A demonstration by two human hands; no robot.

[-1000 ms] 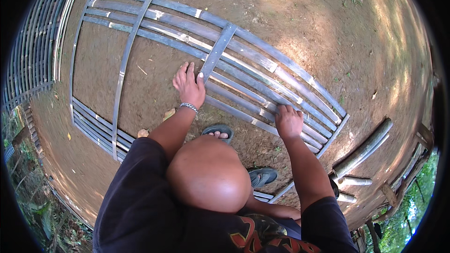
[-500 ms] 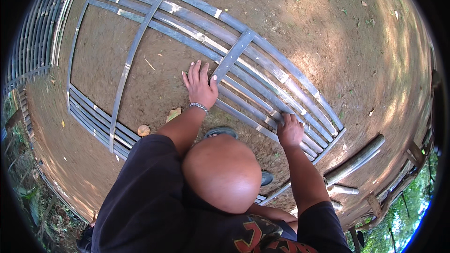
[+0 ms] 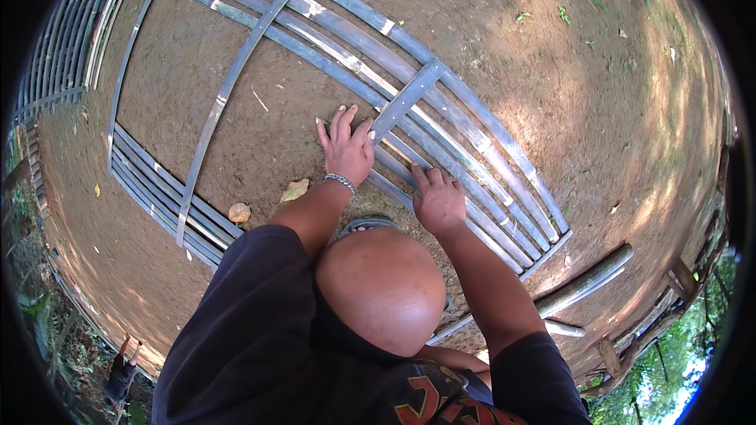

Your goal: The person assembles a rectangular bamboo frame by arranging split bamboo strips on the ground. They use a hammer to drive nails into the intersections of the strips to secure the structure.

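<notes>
Grey bamboo slats run from upper left to right of centre, lying on bare soil. Your left hand sits mid-frame, fingers spread, thumb by the lower end of a short crosspiece; cannot tell if it pinches. Your right hand, just right of it, has fingertips at the slats; grasp unclear. Pole lies lower right.
</notes>
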